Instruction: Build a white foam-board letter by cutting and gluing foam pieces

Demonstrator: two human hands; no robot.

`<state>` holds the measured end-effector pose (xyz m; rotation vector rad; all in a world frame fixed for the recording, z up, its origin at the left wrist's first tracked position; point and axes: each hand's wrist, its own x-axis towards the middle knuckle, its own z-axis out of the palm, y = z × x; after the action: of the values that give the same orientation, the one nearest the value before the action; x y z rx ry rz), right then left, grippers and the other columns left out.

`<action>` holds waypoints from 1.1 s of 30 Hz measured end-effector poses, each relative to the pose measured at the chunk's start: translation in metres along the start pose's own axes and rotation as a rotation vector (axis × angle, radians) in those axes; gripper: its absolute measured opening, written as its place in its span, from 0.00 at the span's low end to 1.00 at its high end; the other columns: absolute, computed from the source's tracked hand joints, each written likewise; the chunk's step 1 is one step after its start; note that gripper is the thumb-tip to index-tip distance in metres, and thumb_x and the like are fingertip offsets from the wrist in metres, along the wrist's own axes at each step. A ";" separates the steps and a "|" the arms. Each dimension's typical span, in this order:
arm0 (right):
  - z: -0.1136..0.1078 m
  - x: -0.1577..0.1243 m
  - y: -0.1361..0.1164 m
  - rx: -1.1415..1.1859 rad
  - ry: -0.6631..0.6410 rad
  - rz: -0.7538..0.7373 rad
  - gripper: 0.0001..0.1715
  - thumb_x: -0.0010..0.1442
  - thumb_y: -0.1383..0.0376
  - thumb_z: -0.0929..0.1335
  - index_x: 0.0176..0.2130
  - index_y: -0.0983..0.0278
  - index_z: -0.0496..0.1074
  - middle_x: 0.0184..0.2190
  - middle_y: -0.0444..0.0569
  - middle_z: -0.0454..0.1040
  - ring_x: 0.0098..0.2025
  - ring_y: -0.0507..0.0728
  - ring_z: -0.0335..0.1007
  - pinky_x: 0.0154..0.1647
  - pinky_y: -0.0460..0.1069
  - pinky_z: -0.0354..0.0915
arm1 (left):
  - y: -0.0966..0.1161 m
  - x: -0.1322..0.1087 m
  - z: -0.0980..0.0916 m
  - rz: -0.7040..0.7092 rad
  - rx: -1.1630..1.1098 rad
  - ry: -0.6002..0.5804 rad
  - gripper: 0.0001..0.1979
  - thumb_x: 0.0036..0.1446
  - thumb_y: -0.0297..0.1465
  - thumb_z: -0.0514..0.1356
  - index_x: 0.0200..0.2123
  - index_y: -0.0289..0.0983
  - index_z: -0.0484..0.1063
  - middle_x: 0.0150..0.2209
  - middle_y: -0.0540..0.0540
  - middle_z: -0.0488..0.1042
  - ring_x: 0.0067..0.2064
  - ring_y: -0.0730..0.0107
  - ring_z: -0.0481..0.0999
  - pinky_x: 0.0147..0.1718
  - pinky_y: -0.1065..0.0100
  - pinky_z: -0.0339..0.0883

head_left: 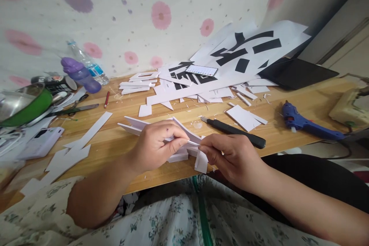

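Observation:
Near the table's front edge, my left hand (161,144) and my right hand (230,157) pinch a thin white strip (192,143) between them, one at each end. It looks like foam board or card. Under and behind the strip stands a white piece built from upright strips (187,128), partly hidden by my left hand. A small white block (201,161) shows below my right fingertips. Just beyond my right hand lies a black utility knife (230,128), its blade pointing to the far left.
A blue glue gun (305,121) rests at the right. White offcuts (245,117) and printed sheets (242,50) cover the back, with a phone (201,70) on them. At left are a purple phone (43,143), scissors (72,110), a green pan (31,109) and bottles (80,75).

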<state>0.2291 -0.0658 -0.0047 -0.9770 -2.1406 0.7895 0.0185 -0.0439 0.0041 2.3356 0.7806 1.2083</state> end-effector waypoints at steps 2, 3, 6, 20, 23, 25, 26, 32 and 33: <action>-0.001 0.000 0.000 0.005 -0.004 0.004 0.14 0.64 0.64 0.62 0.29 0.64 0.70 0.20 0.43 0.69 0.21 0.48 0.61 0.23 0.43 0.57 | 0.001 0.000 0.000 -0.021 0.028 -0.010 0.04 0.56 0.23 0.60 0.30 0.34 0.73 0.26 0.49 0.76 0.28 0.77 0.74 0.28 0.76 0.68; -0.001 0.000 0.000 0.013 -0.008 0.012 0.14 0.64 0.64 0.61 0.29 0.64 0.70 0.20 0.43 0.69 0.21 0.48 0.61 0.23 0.43 0.57 | 0.001 0.000 0.000 -0.043 0.037 -0.023 0.05 0.56 0.23 0.59 0.29 0.34 0.73 0.26 0.49 0.76 0.28 0.77 0.74 0.28 0.76 0.68; -0.002 0.001 0.000 0.027 -0.014 0.056 0.15 0.64 0.64 0.61 0.27 0.64 0.69 0.20 0.43 0.69 0.21 0.48 0.61 0.23 0.44 0.57 | 0.004 0.000 0.000 -0.122 0.008 -0.069 0.07 0.58 0.23 0.56 0.30 0.35 0.72 0.25 0.50 0.77 0.27 0.77 0.75 0.27 0.76 0.68; 0.003 -0.001 -0.001 0.009 0.014 0.036 0.15 0.64 0.64 0.61 0.28 0.64 0.70 0.19 0.44 0.70 0.20 0.48 0.62 0.22 0.44 0.56 | 0.004 0.000 0.002 -0.204 0.007 -0.044 0.07 0.55 0.24 0.58 0.25 0.35 0.72 0.22 0.51 0.75 0.23 0.78 0.72 0.22 0.77 0.64; 0.004 -0.003 -0.002 -0.025 0.014 0.025 0.15 0.64 0.63 0.60 0.28 0.64 0.68 0.19 0.45 0.70 0.20 0.48 0.62 0.21 0.44 0.55 | 0.005 -0.001 0.004 -0.113 0.148 -0.027 0.08 0.55 0.22 0.57 0.25 0.35 0.71 0.21 0.52 0.73 0.23 0.79 0.70 0.22 0.77 0.62; 0.004 -0.003 -0.004 -0.043 0.002 0.031 0.16 0.64 0.63 0.60 0.27 0.63 0.67 0.19 0.45 0.69 0.20 0.49 0.62 0.21 0.44 0.55 | 0.003 -0.003 0.006 0.010 0.284 0.003 0.08 0.55 0.22 0.55 0.25 0.35 0.70 0.21 0.52 0.71 0.23 0.78 0.68 0.23 0.75 0.61; 0.005 -0.003 -0.004 -0.049 -0.005 0.038 0.16 0.64 0.63 0.60 0.26 0.63 0.67 0.19 0.45 0.69 0.21 0.49 0.62 0.21 0.44 0.54 | 0.002 -0.003 0.007 0.068 0.354 0.013 0.09 0.55 0.21 0.54 0.25 0.35 0.69 0.21 0.51 0.71 0.23 0.76 0.68 0.24 0.73 0.62; 0.008 -0.003 -0.003 -0.040 -0.001 0.046 0.15 0.64 0.64 0.60 0.27 0.64 0.68 0.18 0.44 0.69 0.20 0.48 0.62 0.22 0.44 0.55 | 0.002 -0.006 0.010 0.181 0.540 0.033 0.10 0.55 0.20 0.53 0.24 0.35 0.68 0.19 0.50 0.69 0.24 0.72 0.67 0.26 0.68 0.62; 0.008 -0.003 -0.003 -0.035 0.002 0.039 0.15 0.64 0.64 0.60 0.27 0.64 0.68 0.18 0.44 0.69 0.20 0.48 0.62 0.22 0.44 0.55 | 0.003 -0.006 0.010 0.181 0.541 0.044 0.10 0.54 0.19 0.53 0.24 0.35 0.67 0.19 0.50 0.68 0.24 0.72 0.66 0.26 0.68 0.62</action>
<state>0.2234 -0.0717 -0.0080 -1.0395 -2.1458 0.7714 0.0249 -0.0510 -0.0034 2.8742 1.0333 1.2414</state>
